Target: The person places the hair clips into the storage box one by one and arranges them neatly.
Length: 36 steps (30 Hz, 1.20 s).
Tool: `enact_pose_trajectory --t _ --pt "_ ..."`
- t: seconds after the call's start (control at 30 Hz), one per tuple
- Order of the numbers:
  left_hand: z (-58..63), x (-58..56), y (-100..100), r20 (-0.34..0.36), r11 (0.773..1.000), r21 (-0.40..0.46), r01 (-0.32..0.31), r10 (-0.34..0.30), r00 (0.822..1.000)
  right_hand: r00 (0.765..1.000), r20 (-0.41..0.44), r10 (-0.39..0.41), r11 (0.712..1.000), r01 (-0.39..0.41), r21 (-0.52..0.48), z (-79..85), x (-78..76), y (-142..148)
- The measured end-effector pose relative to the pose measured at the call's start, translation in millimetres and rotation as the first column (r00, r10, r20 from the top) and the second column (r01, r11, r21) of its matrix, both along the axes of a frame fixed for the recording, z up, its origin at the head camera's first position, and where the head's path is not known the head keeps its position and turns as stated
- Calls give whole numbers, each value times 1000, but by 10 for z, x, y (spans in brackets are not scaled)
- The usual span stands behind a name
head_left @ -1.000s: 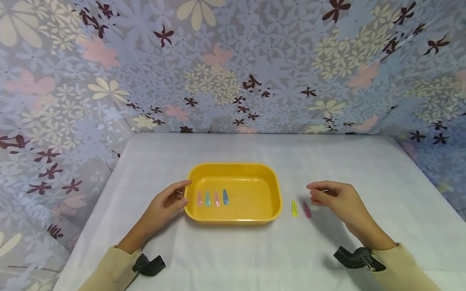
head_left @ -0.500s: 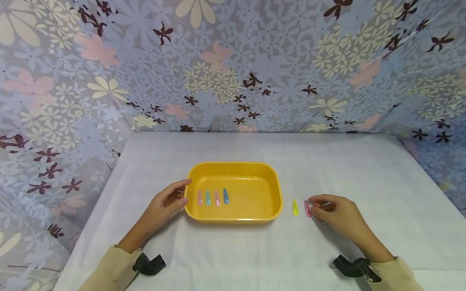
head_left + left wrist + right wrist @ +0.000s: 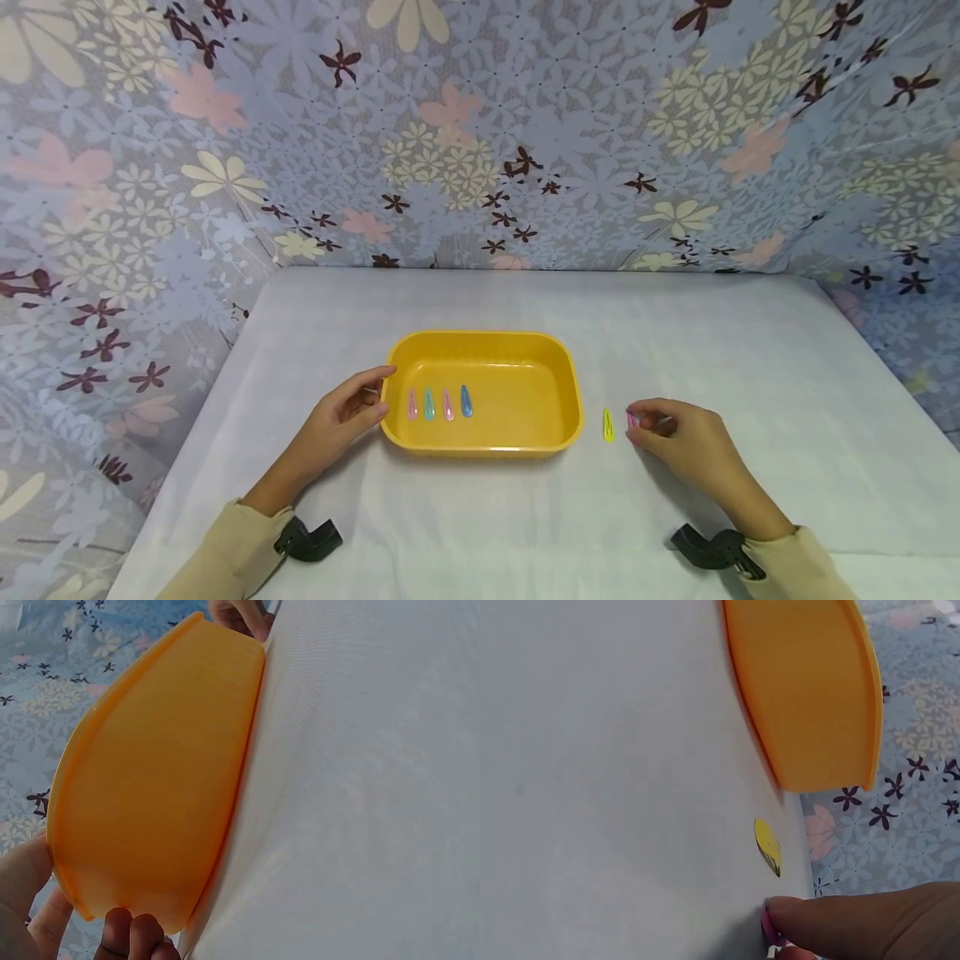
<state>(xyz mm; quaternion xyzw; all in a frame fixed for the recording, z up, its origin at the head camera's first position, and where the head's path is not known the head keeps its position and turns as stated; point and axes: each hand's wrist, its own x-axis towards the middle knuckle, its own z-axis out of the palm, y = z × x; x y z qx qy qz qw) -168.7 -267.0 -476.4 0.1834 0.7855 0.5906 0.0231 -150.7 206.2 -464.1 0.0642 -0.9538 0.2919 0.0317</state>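
A yellow plastic tray (image 3: 483,433) stands on the white cloth. At its left end my left hand (image 3: 348,412) holds the rim, thumb and index finger over the edge, and the other fingers are bent against the outer wall in the left wrist view. Right of the tray, my right hand (image 3: 678,433) pinches a pink snap hair clip (image 3: 767,926) between thumb and fingers, low over the cloth. The fingers hide part of this clip. Just left of it lies a yellow hair clip (image 3: 608,425). Inside the tray, a blue clip (image 3: 467,401) ends a row of several clips.
The row in the tray also has a teal clip (image 3: 429,404) between two pink clips, all upright and side by side. White cloth (image 3: 480,525) covers the table. Behind it hangs a flower-patterned fabric (image 3: 480,167).
My right hand has come down and slightly left onto the pink clip beside the yellow one, and its fingers have closed on it. The left hand stays on the tray.
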Motion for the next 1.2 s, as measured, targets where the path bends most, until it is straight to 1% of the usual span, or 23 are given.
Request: enact_pose_trajectory --t 0.13,0.33,0.63,0.93,1.2 --pt "6 -2 3 6 1000 6 4 -4 1000 1000 -8 10 1000 -10 12 -7 -9 -21" --pt "1 -5 12 8 1000 2 -1 1 1000 1000 17 6 1000 -6 13 -25 -15 -27" --pt "-5 -1 9 14 1000 -3 -9 9 1000 999 44 14 999 -12 -33 -35 -8 -4" --pt "0 -6 5 0 1000 5 -8 8 1000 999 40 22 999 -20 -45 -31 -32 32" --pt "7 0 15 9 1000 -2 -12 12 1000 998 57 16 997 -12 -73 -52 -30 52"
